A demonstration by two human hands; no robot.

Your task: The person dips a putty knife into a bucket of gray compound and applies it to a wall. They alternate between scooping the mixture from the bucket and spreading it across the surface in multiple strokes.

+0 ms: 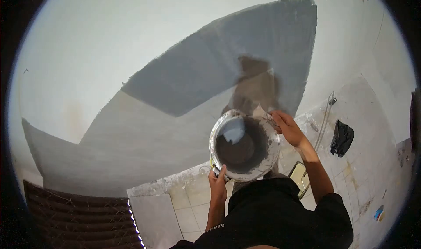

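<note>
Bucket [244,144]: centre, held up near wall [131,51]; grey plaster inside, rim crusted.
Left hand [218,181]: closed on near rim, carrying wt.
Right hand [286,125]: closed on trowel [262,113] at far-right rim.
Grey patch [228,60]: far, centre-left.
Black bag [341,137]: right, on floor.
Tip: keep bucket level, scrape trowel vs. rim, small loads.

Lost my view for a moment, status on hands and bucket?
Left hand grips bucket at near rim. Right hand holds trowel at far rim. Bucket smeared grey inside. Nothing between bucket and wall.
</note>
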